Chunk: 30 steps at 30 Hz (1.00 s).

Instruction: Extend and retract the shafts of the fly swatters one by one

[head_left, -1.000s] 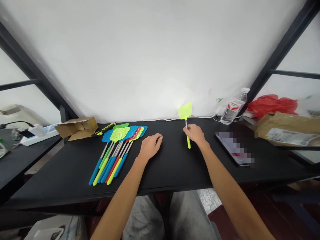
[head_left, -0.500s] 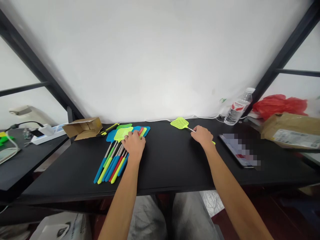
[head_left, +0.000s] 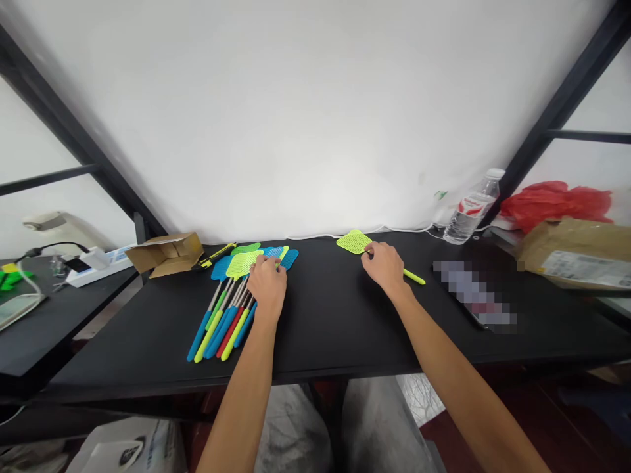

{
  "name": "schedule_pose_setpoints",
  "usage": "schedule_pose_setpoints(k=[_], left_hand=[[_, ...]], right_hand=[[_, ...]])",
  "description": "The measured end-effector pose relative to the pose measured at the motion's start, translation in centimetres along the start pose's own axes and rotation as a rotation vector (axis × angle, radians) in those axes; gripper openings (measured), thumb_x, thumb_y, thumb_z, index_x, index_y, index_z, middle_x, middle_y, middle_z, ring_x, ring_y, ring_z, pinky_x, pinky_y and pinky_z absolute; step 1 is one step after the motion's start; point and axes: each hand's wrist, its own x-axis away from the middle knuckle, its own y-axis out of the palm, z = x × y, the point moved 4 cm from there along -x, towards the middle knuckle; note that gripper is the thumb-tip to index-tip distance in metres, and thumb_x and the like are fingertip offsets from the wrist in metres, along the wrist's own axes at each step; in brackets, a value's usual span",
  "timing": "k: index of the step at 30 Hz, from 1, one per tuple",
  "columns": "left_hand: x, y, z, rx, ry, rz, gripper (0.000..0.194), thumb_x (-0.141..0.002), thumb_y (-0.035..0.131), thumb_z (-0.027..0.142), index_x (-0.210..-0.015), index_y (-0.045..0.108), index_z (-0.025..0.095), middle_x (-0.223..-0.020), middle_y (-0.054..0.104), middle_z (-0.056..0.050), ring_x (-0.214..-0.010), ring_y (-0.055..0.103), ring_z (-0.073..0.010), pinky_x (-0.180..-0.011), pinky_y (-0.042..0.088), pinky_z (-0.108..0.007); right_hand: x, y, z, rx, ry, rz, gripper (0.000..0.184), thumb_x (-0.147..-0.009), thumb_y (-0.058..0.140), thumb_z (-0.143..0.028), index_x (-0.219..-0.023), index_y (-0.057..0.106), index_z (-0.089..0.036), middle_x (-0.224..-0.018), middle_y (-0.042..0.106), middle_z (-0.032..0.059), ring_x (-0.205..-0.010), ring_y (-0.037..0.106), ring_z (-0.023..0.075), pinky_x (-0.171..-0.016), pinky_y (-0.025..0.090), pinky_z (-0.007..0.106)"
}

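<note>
On the left of the black desk (head_left: 325, 328) lies a fanned pile of fly swatters with blue, green, yellow and red handles (head_left: 217, 328). My left hand (head_left: 267, 279) is closed at the heads of the pile, its fingers bent over a yellow-green edge beside a blue head (head_left: 290, 258). What lies under its palm is hidden. Apart from the pile, a single yellow-green fly swatter (head_left: 353, 242) rests on the desk. My right hand (head_left: 385, 264) grips its thin shaft just below the head, with the handle end showing past the wrist.
An open cardboard box (head_left: 167, 255) and a black-yellow cutter (head_left: 217, 255) sit left of the pile. A power strip (head_left: 98, 266) lies farther left. On the right are a phone (head_left: 470, 292), a water bottle (head_left: 470, 207), a taped carton (head_left: 574, 256) and a red plastic bag (head_left: 557, 205).
My right hand has slid left along the shaft towards the swatter's head, baring more of its handle. The red patch beside my left fingers no longer shows; a yellow-green edge is there now.
</note>
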Motion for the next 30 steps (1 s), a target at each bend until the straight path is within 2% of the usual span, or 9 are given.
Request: schedule_pose_setpoints(k=[4,7,10,13,16,18,22,26,30], left_hand=[[0.1,-1.6,1.3,0.048,0.047,0.117,0.026,-0.086,0.051,0.022,-0.099,0.073,0.024,-0.110,0.065,-0.010,-0.099,0.058,-0.0281,-0.067,0.043,-0.034],[0.4,-2.7,2.8,0.212,0.135,0.147,0.026,-0.092,0.046,0.025,-0.105,0.069,0.023,-0.103,0.067,-0.006,-0.083,0.061,-0.0189,-0.073,0.045,-0.031],[0.9,-3.2,4.1,0.470,0.218,0.150,0.024,-0.095,0.045,0.029,-0.105,0.066,0.020,-0.102,0.067,-0.004,-0.071,0.060,-0.0113,-0.072,0.049,-0.026],[1.4,-3.1,4.8,0.677,0.237,0.092,0.023,-0.095,0.048,0.035,-0.103,0.064,0.020,-0.101,0.067,-0.004,-0.071,0.063,-0.0102,-0.065,0.051,-0.022],[2.0,-2.8,5.3,0.794,0.246,0.038,0.023,-0.094,0.051,0.039,-0.101,0.061,0.020,-0.094,0.069,-0.003,-0.069,0.064,-0.0101,-0.062,0.053,-0.022],[2.5,-2.8,5.7,0.815,0.292,0.060,0.021,-0.094,0.052,0.038,-0.098,0.062,0.020,-0.093,0.068,-0.003,-0.070,0.064,-0.0101,-0.062,0.053,-0.022],[3.4,-2.6,7.1,0.736,0.441,0.056,0.019,-0.094,0.053,0.036,-0.099,0.064,0.021,-0.097,0.069,-0.004,-0.078,0.064,-0.0122,-0.069,0.054,-0.025],[3.8,-2.2,7.9,0.622,0.571,-0.005,0.020,-0.096,0.052,0.035,-0.106,0.064,0.023,-0.101,0.071,-0.004,-0.091,0.064,-0.0153,-0.084,0.052,-0.029],[3.6,-2.0,8.0,0.485,0.600,-0.041,0.029,-0.096,0.051,0.037,-0.120,0.059,0.023,-0.120,0.067,-0.007,-0.110,0.060,-0.0192,-0.096,0.046,-0.032]], right_hand=[[0.2,0.2,-0.6,-0.104,-0.050,0.016,0.026,-0.087,0.050,-0.024,-0.103,0.070,-0.021,-0.106,0.068,0.0102,-0.100,0.060,0.0259,-0.084,0.045,0.035],[0.5,0.5,-1.5,-0.254,-0.135,-0.015,0.024,-0.088,0.051,-0.026,-0.099,0.071,-0.021,-0.102,0.071,0.0070,-0.094,0.063,0.0227,-0.083,0.046,0.032],[1.3,1.6,-3.0,-0.458,-0.254,-0.171,0.023,-0.088,0.055,-0.033,-0.096,0.074,-0.022,-0.094,0.074,0.0043,-0.085,0.066,0.0202,-0.081,0.047,0.032],[2.4,3.1,-4.9,-0.752,-0.319,-0.369,0.027,-0.087,0.060,-0.042,-0.100,0.075,-0.023,-0.094,0.075,0.0047,-0.081,0.067,0.0188,-0.079,0.049,0.032],[3.5,4.4,-6.4,-1.157,-0.233,-0.611,0.038,-0.084,0.065,-0.047,-0.113,0.070,-0.023,-0.103,0.074,0.0066,-0.077,0.067,0.0162,-0.066,0.050,0.027],[4.1,4.8,-7.2,-1.416,-0.149,-0.745,0.042,-0.081,0.070,-0.044,-0.119,0.066,-0.025,-0.111,0.072,0.0060,-0.082,0.068,0.0154,-0.063,0.051,0.025],[4.7,5.1,-7.7,-1.782,-0.002,-0.868,0.048,-0.070,0.083,-0.031,-0.114,0.061,-0.027,-0.108,0.072,0.0025,-0.093,0.069,0.0180,-0.074,0.055,0.030],[4.2,5.5,-7.3,-1.924,0.117,-0.829,0.051,-0.063,0.085,-0.021,-0.108,0.060,-0.026,-0.093,0.074,-0.0003,-0.088,0.070,0.0182,-0.079,0.056,0.034],[2.3,5.1,-5.6,-1.976,0.244,-0.571,0.034,-0.065,0.084,-0.018,-0.093,0.065,-0.023,-0.087,0.073,-0.0021,-0.078,0.068,0.0120,-0.071,0.056,0.024]])
